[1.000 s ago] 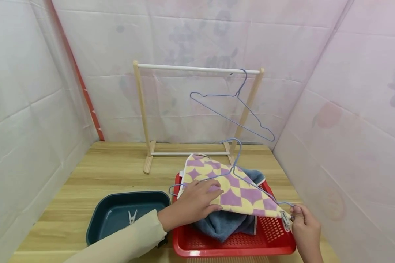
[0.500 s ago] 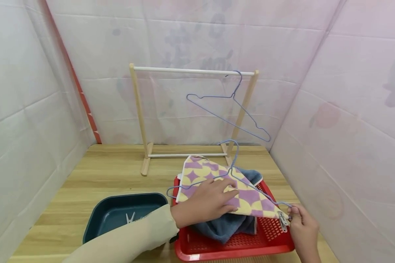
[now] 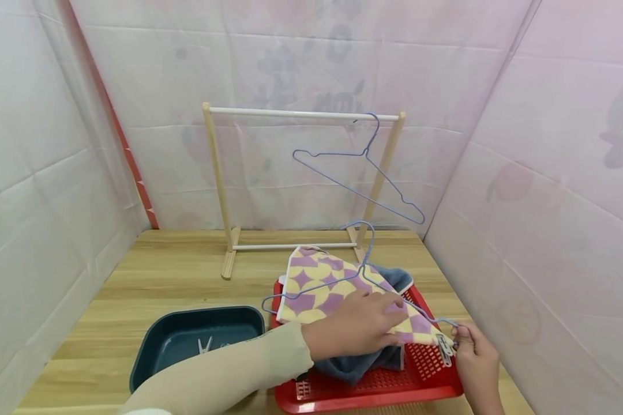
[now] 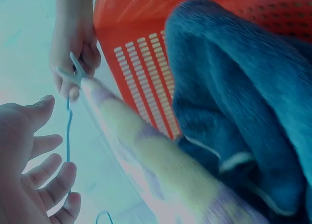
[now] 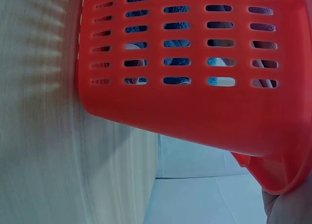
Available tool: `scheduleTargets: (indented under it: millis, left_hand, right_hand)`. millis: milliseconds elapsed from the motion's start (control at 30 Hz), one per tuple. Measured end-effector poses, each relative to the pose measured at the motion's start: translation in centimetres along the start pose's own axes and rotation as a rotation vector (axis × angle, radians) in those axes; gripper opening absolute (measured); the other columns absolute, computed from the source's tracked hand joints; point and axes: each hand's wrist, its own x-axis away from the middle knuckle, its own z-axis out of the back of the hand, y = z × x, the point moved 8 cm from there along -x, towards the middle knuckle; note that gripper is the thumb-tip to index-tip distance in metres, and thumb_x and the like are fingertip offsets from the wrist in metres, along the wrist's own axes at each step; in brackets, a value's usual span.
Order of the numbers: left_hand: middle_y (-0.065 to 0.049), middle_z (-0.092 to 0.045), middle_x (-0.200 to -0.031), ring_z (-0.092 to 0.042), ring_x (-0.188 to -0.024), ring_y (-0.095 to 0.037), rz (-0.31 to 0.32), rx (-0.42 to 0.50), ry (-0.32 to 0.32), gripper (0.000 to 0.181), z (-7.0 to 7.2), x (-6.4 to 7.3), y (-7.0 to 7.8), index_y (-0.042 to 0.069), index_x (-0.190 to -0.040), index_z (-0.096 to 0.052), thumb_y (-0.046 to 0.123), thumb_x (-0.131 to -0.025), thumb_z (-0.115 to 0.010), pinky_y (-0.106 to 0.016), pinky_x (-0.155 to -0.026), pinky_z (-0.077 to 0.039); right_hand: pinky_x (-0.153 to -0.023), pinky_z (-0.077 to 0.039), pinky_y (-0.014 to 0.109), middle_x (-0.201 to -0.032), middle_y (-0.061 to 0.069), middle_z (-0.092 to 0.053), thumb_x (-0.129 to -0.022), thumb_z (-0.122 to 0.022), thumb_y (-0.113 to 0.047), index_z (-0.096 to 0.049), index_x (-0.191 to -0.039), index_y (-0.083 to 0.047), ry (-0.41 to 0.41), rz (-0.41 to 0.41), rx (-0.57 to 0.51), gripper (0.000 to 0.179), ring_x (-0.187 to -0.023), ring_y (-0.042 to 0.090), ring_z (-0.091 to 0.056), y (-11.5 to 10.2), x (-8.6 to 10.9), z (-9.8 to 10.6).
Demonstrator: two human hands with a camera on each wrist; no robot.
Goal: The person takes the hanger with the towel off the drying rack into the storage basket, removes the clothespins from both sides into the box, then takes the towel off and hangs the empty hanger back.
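My right hand (image 3: 476,360) pinches the right end of a blue wire hanger (image 3: 371,242), its hook pointing up and away from me. Across the hanger lies a purple-and-yellow patterned towel (image 3: 308,279). A pale clothespin (image 3: 445,350) sits at the towel's right corner, beside the right fingers. My left hand (image 3: 362,324) hovers over the towel, fingers loosely bent and holding nothing; the left wrist view shows bare space between its thumb and fingers. Below is a red basket (image 3: 363,397) with a dark blue towel (image 4: 229,87) in it. The right wrist view mostly shows the basket's slotted side.
Behind the basket stands a wooden rack (image 3: 218,178) with a white rail (image 3: 291,113). Another blue hanger (image 3: 337,154) hangs from the rail. At the left is a dark green tray (image 3: 156,334) holding a clothespin (image 3: 205,346). Covered walls enclose the wooden table (image 3: 104,323).
My left hand has moved right across the patterned towel, toward the clothespin corner. My right hand keeps its pinch on the hanger's end. The head view has shifted slightly.
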Motion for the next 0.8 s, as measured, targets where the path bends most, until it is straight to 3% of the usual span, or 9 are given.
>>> scheduleTargets:
  millis: [267,533,800]
  left_hand:
    - [0.011,-0.052,-0.142,-0.054,-0.125,-0.004,-0.06,-0.006,-0.074,0.048,-0.5,-1.9,2.6,0.035,-0.137,-0.059,0.062,-0.098,-0.051,-0.027,-0.096,-0.048]
    - [0.015,-0.048,-0.144,-0.052,-0.125,-0.003,-0.089,-0.031,-0.221,0.058,-1.4,-3.5,3.9,0.04,-0.143,-0.052,0.07,-0.093,-0.05,-0.028,-0.108,-0.041]
    - [0.019,-0.054,-0.135,-0.056,-0.117,0.0,-0.082,-0.077,-0.276,0.058,-2.1,-4.4,5.4,0.043,-0.138,-0.056,0.074,-0.09,-0.052,-0.025,-0.097,-0.043]
  right_hand:
    - [-0.062,-0.038,0.011,-0.071,-0.001,-0.058,-0.102,-0.055,-0.005,-0.066,-0.085,-0.001,-0.008,-0.011,-0.01,0.02,-0.066,-0.005,-0.047,0.2,0.2,-0.2]
    - [-0.062,-0.038,0.012,-0.07,-0.007,-0.055,-0.102,-0.055,-0.006,-0.066,-0.086,-0.001,-0.017,-0.01,-0.009,0.021,-0.066,0.0,-0.048,0.2,-0.1,-0.2]
    - [-0.061,-0.037,0.013,-0.068,-0.007,-0.054,-0.102,-0.056,-0.005,-0.065,-0.085,0.0,-0.016,0.012,-0.023,0.02,-0.064,-0.003,-0.045,0.1,-0.1,-0.1]
